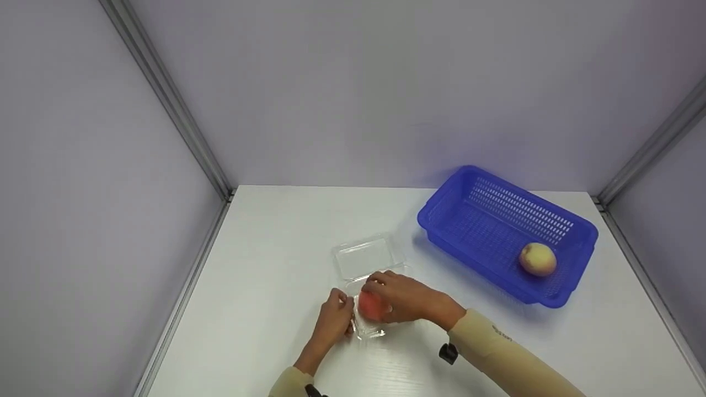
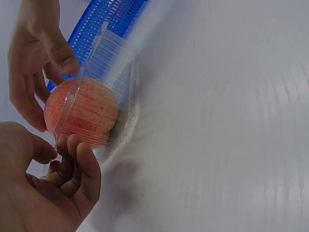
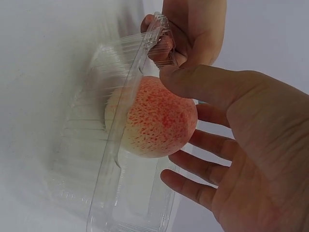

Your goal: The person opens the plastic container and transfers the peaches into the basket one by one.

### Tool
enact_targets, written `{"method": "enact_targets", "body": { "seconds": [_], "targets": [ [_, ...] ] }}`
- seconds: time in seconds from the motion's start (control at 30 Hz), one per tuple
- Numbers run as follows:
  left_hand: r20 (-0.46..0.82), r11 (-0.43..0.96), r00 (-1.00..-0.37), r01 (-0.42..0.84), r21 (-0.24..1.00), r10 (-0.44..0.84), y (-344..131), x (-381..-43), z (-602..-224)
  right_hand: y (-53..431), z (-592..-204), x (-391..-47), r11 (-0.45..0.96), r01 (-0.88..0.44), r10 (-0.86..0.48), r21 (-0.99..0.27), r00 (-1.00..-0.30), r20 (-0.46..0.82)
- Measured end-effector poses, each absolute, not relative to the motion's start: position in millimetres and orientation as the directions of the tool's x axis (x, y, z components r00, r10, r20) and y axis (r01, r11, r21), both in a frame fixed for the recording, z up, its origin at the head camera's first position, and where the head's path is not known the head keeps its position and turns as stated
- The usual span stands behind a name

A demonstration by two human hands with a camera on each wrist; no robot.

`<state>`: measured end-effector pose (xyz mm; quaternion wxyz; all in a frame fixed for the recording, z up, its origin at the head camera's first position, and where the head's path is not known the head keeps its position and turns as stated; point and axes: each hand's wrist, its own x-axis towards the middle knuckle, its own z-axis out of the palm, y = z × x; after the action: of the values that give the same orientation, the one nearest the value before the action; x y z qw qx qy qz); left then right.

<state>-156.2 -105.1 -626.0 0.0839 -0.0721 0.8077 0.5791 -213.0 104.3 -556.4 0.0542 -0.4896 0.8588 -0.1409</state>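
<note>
A red and pale-yellow peach [image 1: 372,306] sits partly inside the near half of a clear plastic clamshell box [image 1: 367,259], whose lid lies folded back on the far side. My right hand [image 1: 405,298] arches over the peach and holds it, the thumb on one side and fingers reaching behind it, as the right wrist view shows. At the box's left edge, my left hand [image 1: 335,318] pinches the thin rim between thumb and curled fingers. Seen from the left wrist, the peach [image 2: 79,111] shows through the box's ribbed wall.
A blue plastic basket [image 1: 458,242] stands at the back right of the white table [image 1: 265,259], with another peach [image 1: 538,259], mostly pale yellow, in its right end. Grey walls with metal corner posts enclose the table on the left, back and right.
</note>
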Motion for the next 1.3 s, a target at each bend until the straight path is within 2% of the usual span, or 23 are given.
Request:
{"method": "enact_targets", "body": {
  "seconds": [0.2, 0.5, 0.83, 1.3],
  "targets": [
    [-0.208, 0.321, -0.978, -0.205, 0.925, -0.024, -104.5, -155.3, -625.3, 101.3, -563.2, -212.9, 0.506, -0.798, -0.841, -0.327, -0.540, 0.017],
    [-0.216, 0.300, -0.976, -0.213, 0.930, -0.024, -104.6, -155.2, -626.1, 97.8, -572.9, -212.6, 0.506, -0.794, -0.839, -0.337, -0.543, 0.021],
    [-0.222, 0.303, -0.975, -0.221, 0.927, -0.031, -103.8, -156.3, -627.2, 92.6, -581.3, -212.1, 0.573, -0.738, -0.806, -0.357, -0.585, -0.084],
    [-0.229, 0.296, -0.973, -0.229, 0.927, -0.035, -104.2, -156.2, -626.4, 90.2, -587.3, -213.4, 0.567, -0.765, -0.810, -0.304, -0.585, -0.040]
  ]
}}
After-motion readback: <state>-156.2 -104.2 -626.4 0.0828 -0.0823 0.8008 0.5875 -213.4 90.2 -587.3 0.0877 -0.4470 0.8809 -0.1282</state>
